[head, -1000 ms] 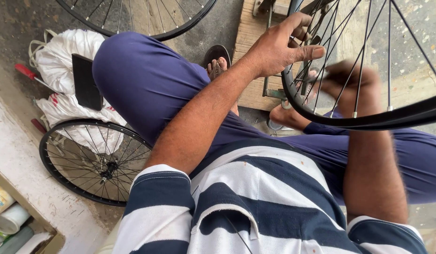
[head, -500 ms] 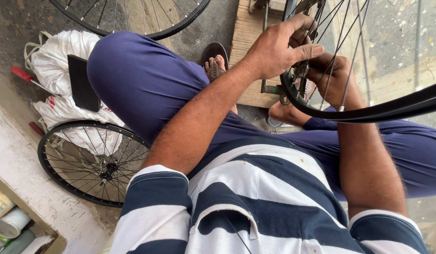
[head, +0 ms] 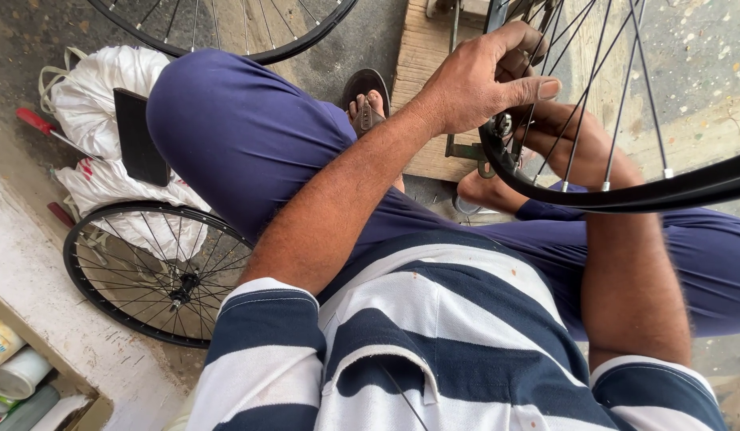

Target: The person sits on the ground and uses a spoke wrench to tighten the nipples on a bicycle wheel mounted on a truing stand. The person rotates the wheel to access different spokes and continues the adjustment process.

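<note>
**Both hands on a spoked bicycle wheel**

Bicycle wheel fills the upper right – black rim, thin silver spokes, standing on edge over a wooden board and just in front of the person's knees. Second wheel lies flat on the concrete lower left, a third wheel shows along the top edge. White plastic bags sit left of the raised knee, with a black flat piece leaning on them and a red-handled tool beside them. Left hand grips the rim from above – fingers curled together over it, thumb stretched out flat. Right hand is behind the spokes, lower, near a small metal part on the rim; cannot tell how its fingers are set. Sandalled foot rests by the board's edge.
</note>
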